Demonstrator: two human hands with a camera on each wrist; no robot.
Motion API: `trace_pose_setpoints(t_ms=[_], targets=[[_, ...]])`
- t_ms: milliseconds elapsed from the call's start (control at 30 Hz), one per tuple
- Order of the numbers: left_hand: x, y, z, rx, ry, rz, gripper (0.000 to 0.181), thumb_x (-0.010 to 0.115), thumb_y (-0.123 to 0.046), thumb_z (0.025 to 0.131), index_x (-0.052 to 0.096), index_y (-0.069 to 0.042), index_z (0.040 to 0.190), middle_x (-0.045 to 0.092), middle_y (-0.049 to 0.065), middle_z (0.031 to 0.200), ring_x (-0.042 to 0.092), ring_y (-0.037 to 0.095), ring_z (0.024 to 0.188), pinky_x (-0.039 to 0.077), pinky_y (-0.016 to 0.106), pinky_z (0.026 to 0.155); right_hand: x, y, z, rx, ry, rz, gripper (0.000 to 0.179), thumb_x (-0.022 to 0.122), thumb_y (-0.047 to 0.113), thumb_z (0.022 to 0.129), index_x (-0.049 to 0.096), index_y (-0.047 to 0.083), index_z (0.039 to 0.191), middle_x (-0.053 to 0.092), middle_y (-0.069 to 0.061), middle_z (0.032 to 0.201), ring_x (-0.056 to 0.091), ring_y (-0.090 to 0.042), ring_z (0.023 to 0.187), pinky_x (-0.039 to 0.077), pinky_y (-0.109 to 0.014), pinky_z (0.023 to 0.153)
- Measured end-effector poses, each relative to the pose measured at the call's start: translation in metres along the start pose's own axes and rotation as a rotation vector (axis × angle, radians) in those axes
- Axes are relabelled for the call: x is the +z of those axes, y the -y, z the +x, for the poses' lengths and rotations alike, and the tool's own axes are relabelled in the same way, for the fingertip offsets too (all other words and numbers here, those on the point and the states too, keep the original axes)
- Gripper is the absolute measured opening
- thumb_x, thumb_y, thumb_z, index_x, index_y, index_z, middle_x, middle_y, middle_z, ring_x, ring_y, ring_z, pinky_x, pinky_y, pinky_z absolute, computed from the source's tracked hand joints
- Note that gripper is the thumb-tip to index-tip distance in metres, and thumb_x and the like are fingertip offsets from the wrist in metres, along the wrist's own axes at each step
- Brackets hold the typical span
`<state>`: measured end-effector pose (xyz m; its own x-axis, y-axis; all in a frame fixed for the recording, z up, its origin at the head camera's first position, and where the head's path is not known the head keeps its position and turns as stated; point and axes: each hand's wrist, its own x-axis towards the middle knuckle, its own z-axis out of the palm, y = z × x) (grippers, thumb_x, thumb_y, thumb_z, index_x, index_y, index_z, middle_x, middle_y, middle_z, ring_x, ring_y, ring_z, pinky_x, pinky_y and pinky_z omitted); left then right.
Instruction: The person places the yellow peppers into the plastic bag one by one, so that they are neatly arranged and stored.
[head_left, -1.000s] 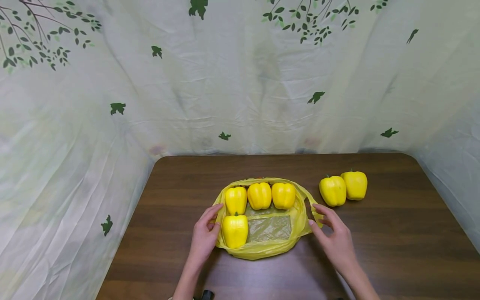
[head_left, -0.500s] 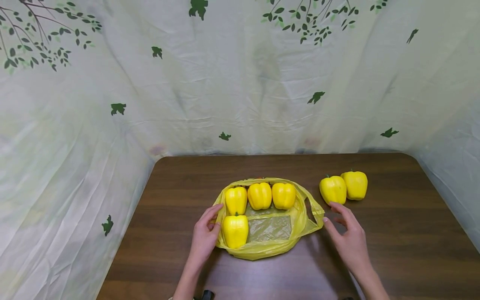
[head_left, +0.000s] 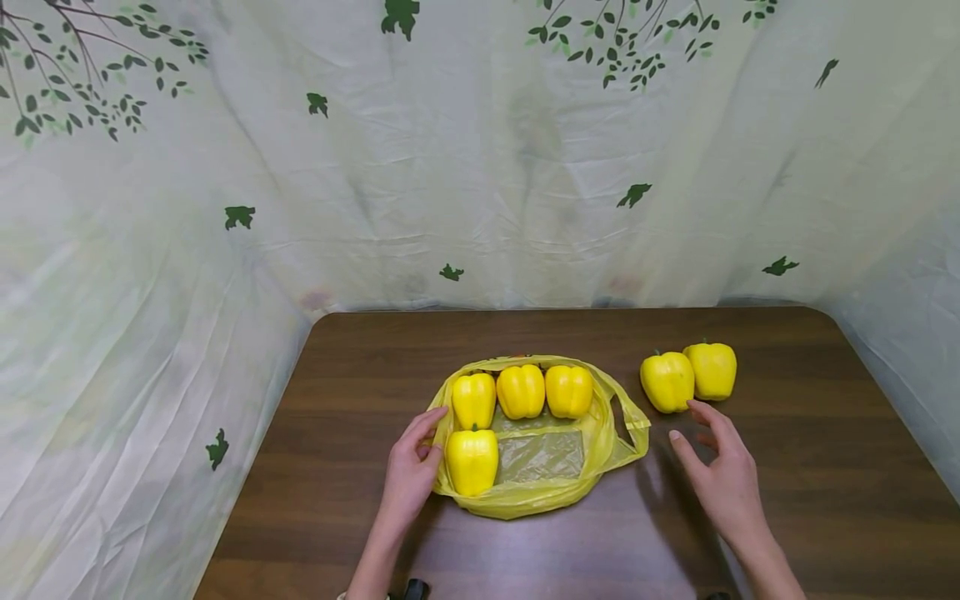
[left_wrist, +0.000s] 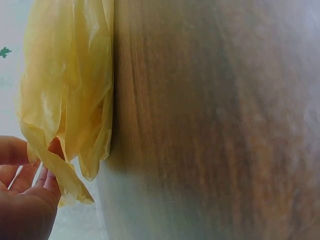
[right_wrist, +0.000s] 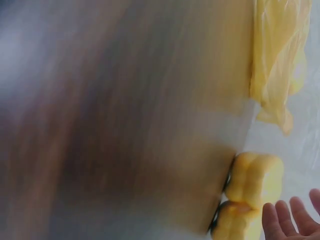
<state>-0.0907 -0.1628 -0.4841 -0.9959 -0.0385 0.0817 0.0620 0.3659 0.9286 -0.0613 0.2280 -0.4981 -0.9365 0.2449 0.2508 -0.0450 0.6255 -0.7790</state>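
A yellow plastic bag (head_left: pixel 517 502) lies spread with its mouth up on the table, several yellow bell peppers (head_left: pixel 471 462) inside it along the back and left. At the bag's left edge is my left hand (head_left: pixel 408 467); in the left wrist view its fingers (left_wrist: pixel 50 182) curl about the hanging handle of the bag. My right hand (head_left: pixel 723 475) is off the bag, fingers spread and holding nothing. Its fingertips come close to the nearer of two loose bell peppers (head_left: pixel 667 382), which also show beside the right hand (right_wrist: pixel 295 220) in the right wrist view.
The second loose bell pepper (head_left: pixel 711 372) touches the first at the back right of the brown wooden table (head_left: pixel 810 433). A pale curtain (head_left: pixel 480 167) with printed leaves hangs behind the table. The bag's right handle (head_left: pixel 628 425) sticks out to the right.
My right hand has let go of the bag's right handle and moved right, toward the two loose bell peppers. The left hand has stayed at the bag's left edge.
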Motion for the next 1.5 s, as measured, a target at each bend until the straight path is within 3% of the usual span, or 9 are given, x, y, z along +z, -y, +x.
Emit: trace_pose_setpoints(t_ms=[133, 233, 333, 433, 533, 600, 667, 1000, 1500], targets=[[0.002, 0.016, 0.003, 0.013, -0.009, -0.004, 0.049, 0.055, 0.015, 0.087, 0.064, -0.008, 0.13, 0.059, 0.005, 0.131, 0.056, 0.025, 0.102, 0.05, 0.027, 0.078, -0.006, -0.005, 0.003, -0.004, -0.012, -0.043, 0.049, 0.07, 0.018, 0.092, 0.053, 0.008, 0.137, 0.055, -0.013, 0.13, 0.056, -0.034, 0.112, 0.046, -0.025, 0.09], [0.0, 0.001, 0.0, 0.022, -0.005, 0.0, 0.048, 0.054, 0.015, 0.087, 0.063, -0.004, 0.13, 0.059, 0.009, 0.131, 0.056, 0.029, 0.101, 0.05, 0.028, 0.078, -0.01, -0.009, 0.004, -0.009, -0.02, -0.062, 0.05, 0.07, 0.019, 0.092, 0.053, 0.008, 0.137, 0.055, -0.012, 0.13, 0.054, -0.032, 0.115, 0.033, -0.006, 0.083], [-0.002, -0.017, -0.004, 0.009, 0.002, 0.005, 0.046, 0.054, 0.016, 0.087, 0.061, 0.002, 0.13, 0.058, 0.014, 0.131, 0.055, 0.033, 0.101, 0.05, 0.031, 0.078, -0.015, -0.014, 0.006, -0.024, -0.021, -0.071, 0.051, 0.07, 0.018, 0.092, 0.052, 0.007, 0.138, 0.054, -0.013, 0.13, 0.053, -0.032, 0.116, 0.032, -0.005, 0.083], [-0.002, -0.019, -0.004, 0.018, 0.001, 0.006, 0.046, 0.054, 0.017, 0.087, 0.061, 0.002, 0.129, 0.059, 0.015, 0.131, 0.055, 0.034, 0.101, 0.05, 0.03, 0.078, -0.02, -0.018, 0.009, -0.03, -0.011, -0.086, 0.052, 0.07, 0.019, 0.092, 0.051, 0.007, 0.139, 0.053, -0.015, 0.131, 0.053, -0.035, 0.115, 0.039, -0.015, 0.087], [-0.002, -0.02, -0.005, 0.017, -0.001, 0.005, 0.046, 0.054, 0.017, 0.087, 0.061, 0.003, 0.129, 0.058, 0.016, 0.131, 0.055, 0.034, 0.101, 0.05, 0.031, 0.078, -0.026, -0.022, 0.013, -0.036, 0.003, -0.095, 0.054, 0.069, 0.02, 0.092, 0.049, 0.004, 0.139, 0.051, -0.018, 0.133, 0.052, -0.039, 0.114, 0.046, -0.038, 0.09], [-0.002, -0.021, -0.005, 0.012, -0.002, 0.006, 0.046, 0.054, 0.017, 0.087, 0.061, 0.003, 0.13, 0.058, 0.016, 0.131, 0.056, 0.034, 0.102, 0.05, 0.031, 0.079, -0.029, -0.024, 0.015, -0.042, 0.014, -0.106, 0.055, 0.068, 0.02, 0.093, 0.047, 0.003, 0.14, 0.05, -0.02, 0.134, 0.052, -0.041, 0.113, 0.044, -0.053, 0.086], [-0.002, -0.021, -0.005, 0.004, -0.002, 0.007, 0.046, 0.054, 0.016, 0.087, 0.061, 0.002, 0.13, 0.058, 0.016, 0.132, 0.055, 0.034, 0.103, 0.05, 0.032, 0.079, -0.031, -0.026, 0.017, -0.052, 0.019, -0.103, 0.056, 0.068, 0.02, 0.093, 0.046, 0.002, 0.141, 0.049, -0.022, 0.135, 0.052, -0.043, 0.112, 0.043, -0.059, 0.084], [-0.003, -0.022, -0.006, -0.017, 0.001, 0.005, 0.046, 0.054, 0.016, 0.088, 0.06, 0.002, 0.131, 0.057, 0.015, 0.133, 0.055, 0.033, 0.104, 0.05, 0.033, 0.081, -0.04, -0.034, 0.03, -0.069, 0.082, -0.12, 0.06, 0.065, 0.023, 0.095, 0.039, -0.002, 0.144, 0.044, -0.03, 0.135, 0.05, -0.051, 0.106, 0.043, -0.066, 0.081], [-0.002, -0.022, -0.007, -0.007, -0.009, 0.018, 0.045, 0.054, 0.016, 0.087, 0.061, 0.003, 0.13, 0.058, 0.016, 0.132, 0.056, 0.032, 0.101, 0.051, 0.033, 0.079, -0.05, -0.046, 0.054, -0.033, 0.193, -0.097, 0.07, 0.059, 0.031, 0.099, 0.026, -0.004, 0.15, 0.032, -0.034, 0.144, 0.04, -0.055, 0.118, 0.038, -0.071, 0.084]])
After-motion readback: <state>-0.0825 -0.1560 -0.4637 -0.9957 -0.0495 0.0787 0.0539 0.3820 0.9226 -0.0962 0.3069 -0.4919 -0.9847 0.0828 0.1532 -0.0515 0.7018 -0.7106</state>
